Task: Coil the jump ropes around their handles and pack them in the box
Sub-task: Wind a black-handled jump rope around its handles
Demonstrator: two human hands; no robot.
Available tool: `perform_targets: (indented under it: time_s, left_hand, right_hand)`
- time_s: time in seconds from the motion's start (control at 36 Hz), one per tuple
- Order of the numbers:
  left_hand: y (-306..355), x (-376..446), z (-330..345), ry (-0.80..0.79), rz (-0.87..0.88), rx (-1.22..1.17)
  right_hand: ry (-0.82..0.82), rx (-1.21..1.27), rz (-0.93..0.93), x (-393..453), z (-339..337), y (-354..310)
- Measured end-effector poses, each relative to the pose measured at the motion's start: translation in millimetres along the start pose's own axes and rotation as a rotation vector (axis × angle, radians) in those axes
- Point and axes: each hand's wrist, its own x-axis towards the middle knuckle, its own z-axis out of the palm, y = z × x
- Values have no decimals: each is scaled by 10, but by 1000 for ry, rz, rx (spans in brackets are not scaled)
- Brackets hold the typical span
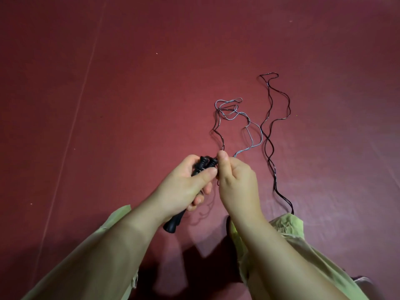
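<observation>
Black and ribbed at their necks, the two jump-rope handles lie side by side in the left hand, whose fingers and thumb curl round them; their smooth, flared butt ends stick out below the palm, tilted down toward the lower left, above the floor. Where the handles narrow, thin cord leaves them, and the right hand pinches that cord between thumb and fingertips just beside the handle tips, the two hands touching or nearly so. From the pinch the cord runs away across the floor in loose, wiry waves; it looks glossy, dark in some stretches and pale grey-blue in others, and it gathers into a small tangle of loops farther out. To its right a second rope, dark and shiny, lies doubled on itself, its two strands crossing each other in a chain of long ovals up to a bent loop at the far end and back down to the right sleeve, where it passes out of sight. Both forearms come out of loose, pale green sleeves of a thin, crinkled cloth. Beneath everything spreads a dull dark red floor, matte, with a faint straight seam running slantwise at the left.
</observation>
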Motion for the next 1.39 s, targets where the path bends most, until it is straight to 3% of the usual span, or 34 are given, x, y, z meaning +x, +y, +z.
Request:
perform_targets:
  time_s: [0.11,0.19,0.25,0.36,0.56,0.75,0.92,1.03,1.08,1.17,1.28,1.39]
  left_hand:
    - [-30,28,-130,77,-29,43]
    - [-50,43,-273,138,-69,95]
    - [-68,45,-341,146,-100,149]
    - [-96,34,-368,48,-151,207]
    - [-140,-19,-243,-269,-274,382]
    - [-61,-116,-136,-478,-331,374]
    - [-18,-149,64,-656,-284,140]
    - [-10,-114,120,-786,-249,107]
    - [-38,-103,116,-831,-225,-20]
    - [-67,-81,100,-759,-211,-184]
    - [-141,-49,138,-447,-166,-94]
    - [-143,-27,129,-316,-187,-90]
  right_hand:
    - [-311,12,-21,92,-125,-47]
    - [-649,13,106,171,-369,-31]
    - [-753,-71,125,191,-515,-32]
    - [-704,-382,-118,182,-661,-129]
    - [-716,-397,-242,109,-785,-224]
    - [-768,45,-150,157,-783,-139]
    - [-795,479,-26,199,-635,-11]
    - [-842,566,4,208,-571,50]
    - [-848,629,58,224,-563,76]
    - [-768,718,163,258,-544,122]
    - [-683,648,273,269,-436,206]
    - [-618,689,317,238,-339,231]
